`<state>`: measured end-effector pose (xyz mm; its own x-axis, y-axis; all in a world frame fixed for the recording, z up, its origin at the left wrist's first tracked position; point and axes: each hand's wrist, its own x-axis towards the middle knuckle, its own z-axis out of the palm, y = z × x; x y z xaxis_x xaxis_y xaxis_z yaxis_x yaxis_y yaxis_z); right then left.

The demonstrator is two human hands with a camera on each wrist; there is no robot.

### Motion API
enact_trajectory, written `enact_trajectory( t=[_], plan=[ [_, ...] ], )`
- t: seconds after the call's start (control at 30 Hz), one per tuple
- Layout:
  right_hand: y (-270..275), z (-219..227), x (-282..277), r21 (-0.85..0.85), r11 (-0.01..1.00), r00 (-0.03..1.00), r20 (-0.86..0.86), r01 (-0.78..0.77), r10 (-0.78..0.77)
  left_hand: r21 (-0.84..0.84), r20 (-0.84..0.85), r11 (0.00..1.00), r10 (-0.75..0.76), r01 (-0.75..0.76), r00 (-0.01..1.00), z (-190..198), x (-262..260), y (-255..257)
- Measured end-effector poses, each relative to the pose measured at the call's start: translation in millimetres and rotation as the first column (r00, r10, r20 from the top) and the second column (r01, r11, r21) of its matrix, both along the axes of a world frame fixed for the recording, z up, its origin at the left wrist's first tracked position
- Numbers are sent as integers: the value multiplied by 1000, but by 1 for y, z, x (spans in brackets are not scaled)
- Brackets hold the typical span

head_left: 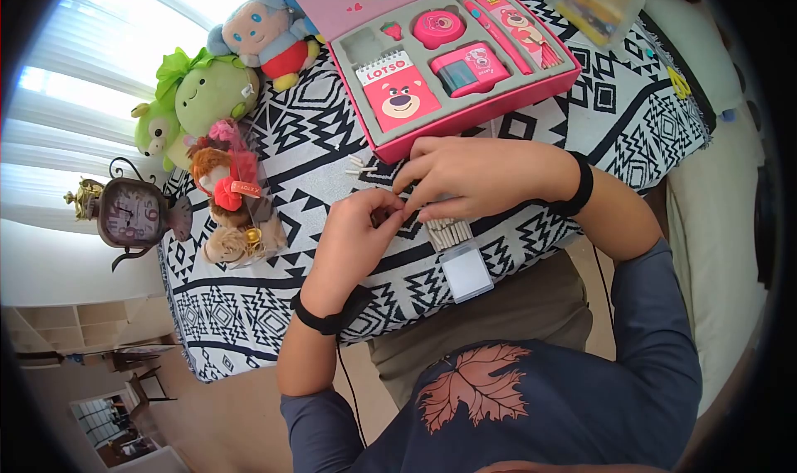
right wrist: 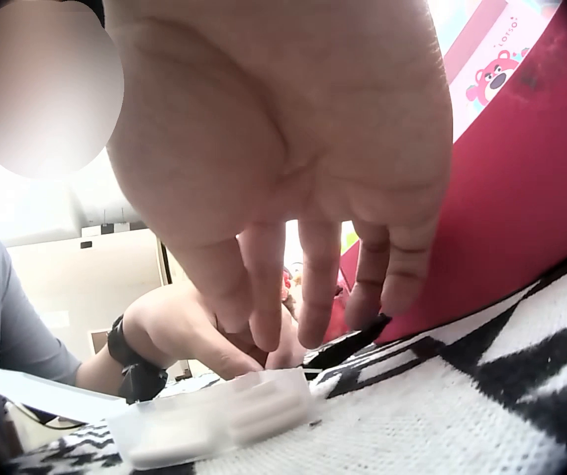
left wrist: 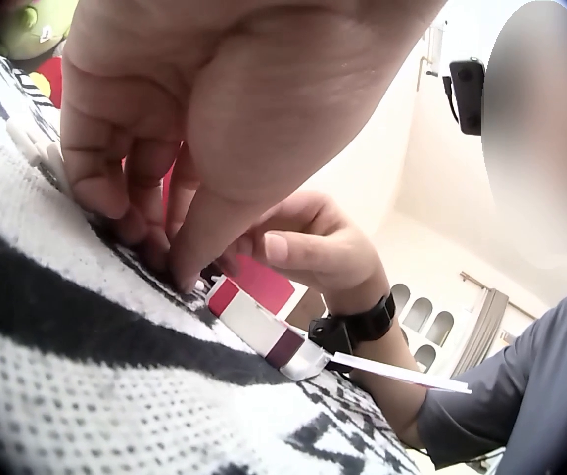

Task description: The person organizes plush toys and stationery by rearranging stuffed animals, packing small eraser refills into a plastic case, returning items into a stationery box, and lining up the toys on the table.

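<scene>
At the left, an ornate clock (head_left: pixel 133 213) stands beside the patterned cloth, near a pale curtain. On the cloth farther to the right sit plush toys: a small green one (head_left: pixel 155 131), a round green one (head_left: pixel 217 94) and, farthest of the three, a blue-and-red one (head_left: pixel 264 35). Nearer lie small dolls (head_left: pixel 228 192) in clear packaging. Next comes the left hand (head_left: pixel 355 231), its fingers curled and its thumb brought toward the forefinger low over the cloth; whether they pinch anything I cannot tell. Just beyond it, a few loose white sticks (head_left: pixel 357 171) lie close to the near left corner of an open pink box (head_left: pixel 490 105), which holds a notepad (head_left: pixel 398 97), a round pink case and other pink items. The right hand (head_left: pixel 481 177) reaches in from the right, fingers partly spread and angled down, its tips beside the left hand. Below its palm, nearer the person, the clear case (head_left: pixel 452 234) of white sticks lies open on the cloth, its lid (head_left: pixel 466 274) toward the person. At the far right is a transparent pouch (head_left: pixel 591 8), with a yellow item (head_left: pixel 679 83) nearer.
</scene>
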<state>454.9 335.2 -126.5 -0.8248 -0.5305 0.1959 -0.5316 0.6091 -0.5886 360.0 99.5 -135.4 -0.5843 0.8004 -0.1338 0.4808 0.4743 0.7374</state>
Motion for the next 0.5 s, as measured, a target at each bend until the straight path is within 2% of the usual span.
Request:
enact_trajectory(
  t=[0.13, 0.2, 0.23, 0.3, 0.33, 0.4, 0.5],
  plan=[
    [-3, -2, 2, 72, 997, 999, 53, -15, 11, -6, -27, 1000, 13, -14, 1000, 8, -6, -6],
    [-3, 1, 2, 90, 996, 992, 128, -5, -6, 79, -205, 997, 5, 11, 979, 13, -10, -10],
    [-4, 1, 2, 90, 996, 992, 125, -6, -6, 78, -207, 997, 5, 11, 978, 13, -14, -13],
    [-5, 0, 2, 120, 993, 994, 107, -4, -9, -44, -355, 999, -23, 7, 935, 11, -22, -21],
    [-5, 0, 2, 119, 993, 994, 107, -4, -9, -45, -355, 999, -23, 8, 935, 12, -23, -21],
    [-6, -1, 1, 74, 996, 998, 19, -54, 52, -126, -188, 992, -29, 5, 982, 15, -24, -22],
    [-10, -3, 4, 98, 991, 995, 21, -95, 93, -171, -156, 985, -58, 31, 986, 18, -26, -22]
  ],
)
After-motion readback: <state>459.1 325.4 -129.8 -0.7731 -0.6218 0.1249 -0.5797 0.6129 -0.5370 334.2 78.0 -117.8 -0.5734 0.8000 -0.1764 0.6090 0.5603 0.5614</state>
